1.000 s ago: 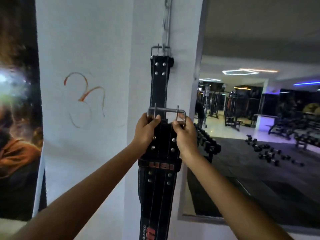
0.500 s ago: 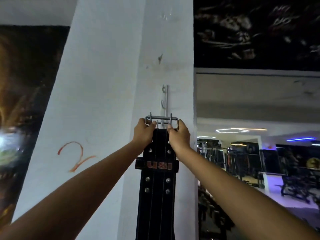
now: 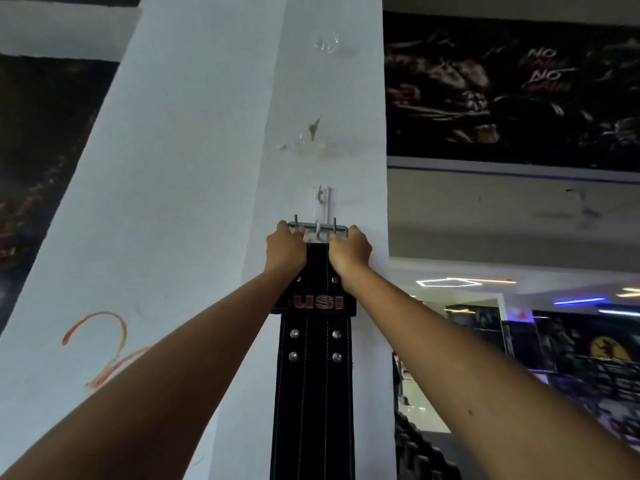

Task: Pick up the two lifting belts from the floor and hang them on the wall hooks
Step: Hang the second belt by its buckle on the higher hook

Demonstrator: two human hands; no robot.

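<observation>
A black leather lifting belt (image 3: 313, 375) with a red USI label hangs straight down against the white pillar. Its steel buckle (image 3: 318, 226) sits at the lower hook of a white wall hook strip (image 3: 322, 202). My left hand (image 3: 285, 249) grips the left top corner of the belt just under the buckle. My right hand (image 3: 348, 252) grips the right top corner. The other belt, seen hanging here a second ago, is hidden behind this belt and my hands.
The white pillar (image 3: 194, 202) carries an orange scrawl (image 3: 100, 344) at lower left. A dark poster (image 3: 512, 91) hangs at upper right. Below it a mirror (image 3: 519, 341) reflects the gym and a dumbbell rack (image 3: 422, 452).
Both hands have raised the belt's buckle up the pillar, past the first hanging belt's buckle, to the hook strip. The camera has tilted upward with it.
</observation>
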